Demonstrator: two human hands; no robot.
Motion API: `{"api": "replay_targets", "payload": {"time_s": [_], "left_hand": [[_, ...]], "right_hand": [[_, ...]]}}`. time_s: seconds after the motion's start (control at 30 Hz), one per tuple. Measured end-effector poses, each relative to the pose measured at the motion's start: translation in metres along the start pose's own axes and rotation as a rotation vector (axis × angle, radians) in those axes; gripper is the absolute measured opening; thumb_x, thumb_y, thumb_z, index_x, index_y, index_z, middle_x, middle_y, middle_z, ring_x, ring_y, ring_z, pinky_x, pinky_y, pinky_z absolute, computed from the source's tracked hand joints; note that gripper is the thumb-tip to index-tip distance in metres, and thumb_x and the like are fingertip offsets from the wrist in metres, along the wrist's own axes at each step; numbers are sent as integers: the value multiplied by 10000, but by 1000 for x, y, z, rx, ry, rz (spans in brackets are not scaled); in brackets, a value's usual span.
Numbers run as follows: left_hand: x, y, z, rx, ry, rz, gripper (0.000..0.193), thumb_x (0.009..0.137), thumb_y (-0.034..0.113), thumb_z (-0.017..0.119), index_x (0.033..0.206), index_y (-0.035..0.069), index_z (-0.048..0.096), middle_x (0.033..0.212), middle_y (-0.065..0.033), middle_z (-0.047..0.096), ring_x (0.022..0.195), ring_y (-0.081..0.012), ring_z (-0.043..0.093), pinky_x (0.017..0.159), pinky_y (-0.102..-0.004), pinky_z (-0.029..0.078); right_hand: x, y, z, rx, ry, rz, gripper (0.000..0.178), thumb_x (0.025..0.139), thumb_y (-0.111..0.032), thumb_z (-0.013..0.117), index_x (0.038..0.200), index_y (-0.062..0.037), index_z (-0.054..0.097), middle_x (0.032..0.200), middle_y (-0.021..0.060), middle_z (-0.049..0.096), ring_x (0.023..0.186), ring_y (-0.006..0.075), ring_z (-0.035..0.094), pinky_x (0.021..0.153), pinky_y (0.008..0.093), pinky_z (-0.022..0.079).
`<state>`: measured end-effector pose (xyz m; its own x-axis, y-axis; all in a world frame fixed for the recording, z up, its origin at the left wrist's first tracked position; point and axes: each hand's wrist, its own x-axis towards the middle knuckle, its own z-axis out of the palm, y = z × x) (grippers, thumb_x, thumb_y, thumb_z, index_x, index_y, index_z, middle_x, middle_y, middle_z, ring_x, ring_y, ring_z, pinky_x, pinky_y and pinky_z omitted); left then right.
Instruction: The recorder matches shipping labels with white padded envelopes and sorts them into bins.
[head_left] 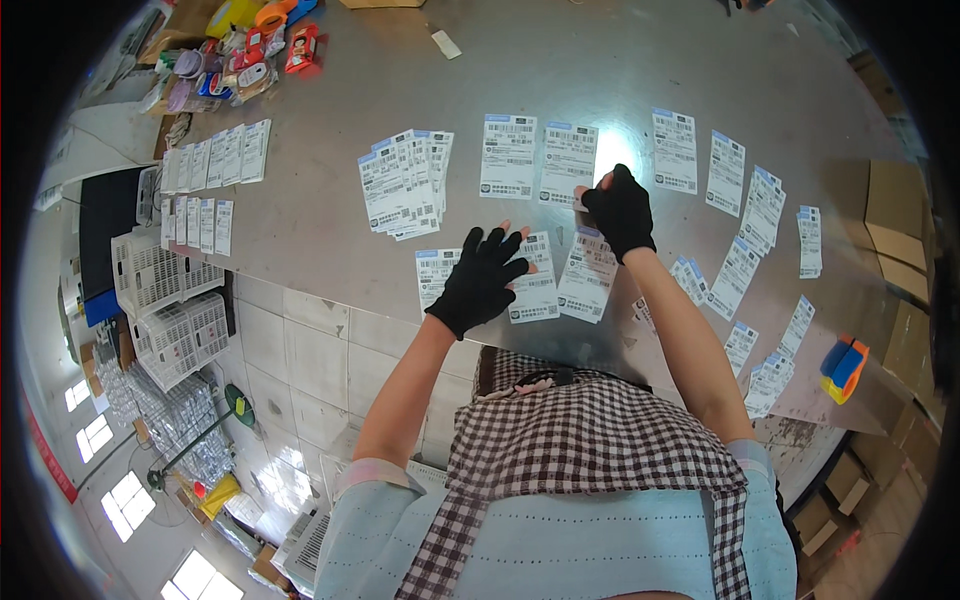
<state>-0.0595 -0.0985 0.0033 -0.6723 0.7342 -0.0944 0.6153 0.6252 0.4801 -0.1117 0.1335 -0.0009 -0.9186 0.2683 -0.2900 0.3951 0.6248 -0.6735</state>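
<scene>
From here the tabletop (340,100) looks like smooth metal, glossy where light strikes it — the labels (508,158) are smooth paper, the gloves (474,285) matt cloth, the apron (590,430) woven cloth, the crates (185,345) plastic.

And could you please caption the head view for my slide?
Black-gloved left hand and right hand among labels on a grey table.

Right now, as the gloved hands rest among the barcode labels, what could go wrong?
The left hand covers parts of two lower-row barcode labels close to the metal table's near edge; a drag might pull them askew or over it.

In the fanned pile of labels, pieces partly hide one another, so one could be missed.

The right hand overlaps an upper-row label's lower corner and might nudge it.
</scene>
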Motion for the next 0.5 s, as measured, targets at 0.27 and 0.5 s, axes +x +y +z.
{"api": "replay_targets", "payload": {"time_s": [0.27, 0.5], "left_hand": [[5, 27, 7, -98, 141, -106, 428, 648, 152, 663, 1055, 106, 540, 1358, -174, 316, 1252, -355, 281, 988, -479, 228], [-7, 35, 18, 31, 95, -90, 744, 603, 309, 743, 1258, 140, 433, 1369, -204, 274, 1241, -379, 273, 967, -473, 251]], "right_hand": [[-61, 24, -28, -266, -59, -387, 348, 609, -125, 657, 920, -83, 506, 922, 84, 510, 908, 260, 502, 733, 380, 435], [-60, 37, -22, -350, -112, -415, 401, 597, -111, 656, 951, -55, 477, 925, 117, 491, 915, 286, 477, 742, 384, 416]]}}
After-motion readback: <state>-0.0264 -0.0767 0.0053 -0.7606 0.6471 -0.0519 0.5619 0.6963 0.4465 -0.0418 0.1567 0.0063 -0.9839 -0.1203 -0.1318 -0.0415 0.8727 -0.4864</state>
